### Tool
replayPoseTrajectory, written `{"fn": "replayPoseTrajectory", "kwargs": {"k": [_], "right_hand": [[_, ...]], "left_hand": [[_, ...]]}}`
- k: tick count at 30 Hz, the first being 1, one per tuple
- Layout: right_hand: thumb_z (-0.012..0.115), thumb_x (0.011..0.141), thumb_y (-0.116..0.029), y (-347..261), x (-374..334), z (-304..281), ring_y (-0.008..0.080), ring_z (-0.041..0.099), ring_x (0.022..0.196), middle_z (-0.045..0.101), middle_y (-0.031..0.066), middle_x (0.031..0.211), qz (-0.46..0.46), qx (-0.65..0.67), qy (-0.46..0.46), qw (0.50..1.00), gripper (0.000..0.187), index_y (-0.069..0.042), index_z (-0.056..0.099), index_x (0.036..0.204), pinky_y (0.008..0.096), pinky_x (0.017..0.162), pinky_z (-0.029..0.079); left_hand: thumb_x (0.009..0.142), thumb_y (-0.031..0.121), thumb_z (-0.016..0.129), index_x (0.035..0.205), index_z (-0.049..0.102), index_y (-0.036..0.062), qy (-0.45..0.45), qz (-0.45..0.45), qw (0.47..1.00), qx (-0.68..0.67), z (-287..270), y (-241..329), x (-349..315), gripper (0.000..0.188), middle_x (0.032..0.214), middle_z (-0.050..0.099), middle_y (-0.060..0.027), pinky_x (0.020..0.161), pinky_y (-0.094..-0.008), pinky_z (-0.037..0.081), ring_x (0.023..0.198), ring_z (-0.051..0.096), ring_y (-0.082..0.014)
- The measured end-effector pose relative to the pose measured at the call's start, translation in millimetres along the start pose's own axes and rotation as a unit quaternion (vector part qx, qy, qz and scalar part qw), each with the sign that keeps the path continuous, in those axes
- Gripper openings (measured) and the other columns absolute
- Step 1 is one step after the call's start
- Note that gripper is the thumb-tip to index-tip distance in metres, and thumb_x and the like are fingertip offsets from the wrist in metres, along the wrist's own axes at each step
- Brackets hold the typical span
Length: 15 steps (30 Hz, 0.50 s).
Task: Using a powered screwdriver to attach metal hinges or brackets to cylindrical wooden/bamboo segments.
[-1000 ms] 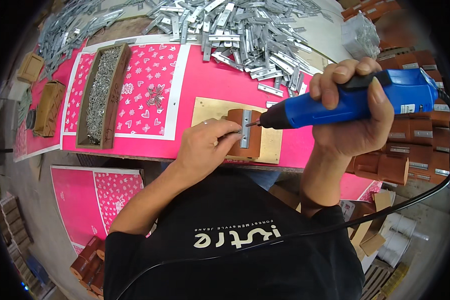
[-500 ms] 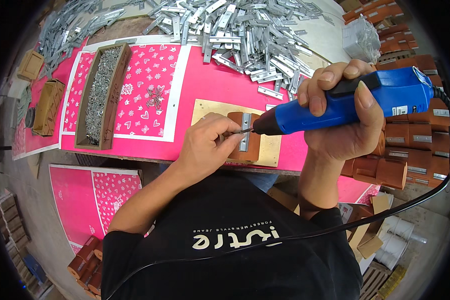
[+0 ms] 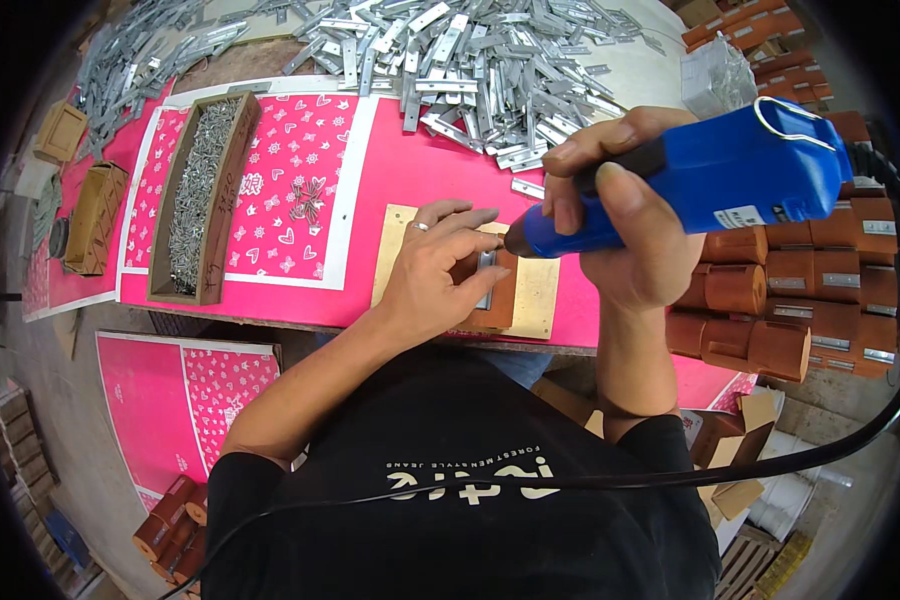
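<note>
Black cloth nearest, in the shirt (image 3: 450, 550), with a black cable (image 3: 770, 462) slung across. Just past it, by the near edge of the pink-covered counter (image 3: 400, 160): a brass-coloured plate (image 3: 542, 300), with a brown block (image 3: 505, 300) on top and a bright metal strip (image 3: 485, 285) lengthwise on the block.

Lays the left hand (image 3: 435, 265) over the left side of block and strip, thumb reaching across, fingers bent above the far end; too covered there to make out anything pinched between them. Holds a blue electric screwdriver (image 3: 710, 185) in the right hand (image 3: 640, 245), grip closed round its body, nose pointing left, tip right at the left fingertips above the far part of the block. Looks part-done, as a judgement: strip in place, far end hidden under fingers and tool, no clear view of any screw seated at either end.

Farther in, left of the plate: a small scatter of screws (image 3: 308, 200), then a long wooden tray (image 3: 225, 200) full of more, running from the near edge inward. By the left edge: a smaller tan box (image 3: 115, 205).

Toward the far edge: a big heap of loose metal strips (image 3: 470, 70), with another heap (image 3: 135, 80) at the far left corner, plainly not yet on blocks. Beyond the right edge: stacked brown blocks (image 3: 800, 280), many with strips on; apparently plenty done, plenty left.
</note>
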State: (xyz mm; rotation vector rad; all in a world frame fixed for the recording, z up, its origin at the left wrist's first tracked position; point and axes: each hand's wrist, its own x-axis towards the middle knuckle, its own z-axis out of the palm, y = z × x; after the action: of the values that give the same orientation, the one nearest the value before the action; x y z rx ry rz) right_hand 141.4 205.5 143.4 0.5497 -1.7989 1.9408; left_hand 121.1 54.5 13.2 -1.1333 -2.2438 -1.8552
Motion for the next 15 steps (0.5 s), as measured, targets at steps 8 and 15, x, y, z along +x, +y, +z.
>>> {"fn": "replayPoseTrajectory", "kwargs": {"k": [8,15], "right_hand": [[0.06,0.085,-0.001,7.8,-2.4,3.2,0.0199,0.056,0.056,0.062,0.025,0.087,0.022,-0.054,-0.005,0.998,0.028,-0.001,0.045,0.109,0.0314,0.055,0.05],[0.062,0.085,-0.003,8.1,-4.4,7.9,0.0183,0.056,0.056,0.062,0.0234,0.086,0.041,-0.03,-0.006,0.999,0.027,0.0,0.045,0.105,0.0296,0.056,0.051]], "left_hand": [[0.071,0.011,0.076,0.098,0.063,0.0029,-0.035,-0.029,0.998,-0.033,5.9,-13.9,-4.5,0.031,0.117,0.063,-0.0162,0.097,-0.0477,0.039,0.116,0.05,-0.0398],[0.073,0.009,0.074,0.099,0.062,0.0029,-0.034,-0.037,0.997,-0.065,6.0,-18.9,-7.2,0.03,0.112,0.063,-0.016,0.095,-0.0443,0.04,0.111,0.054,-0.0357]]}}
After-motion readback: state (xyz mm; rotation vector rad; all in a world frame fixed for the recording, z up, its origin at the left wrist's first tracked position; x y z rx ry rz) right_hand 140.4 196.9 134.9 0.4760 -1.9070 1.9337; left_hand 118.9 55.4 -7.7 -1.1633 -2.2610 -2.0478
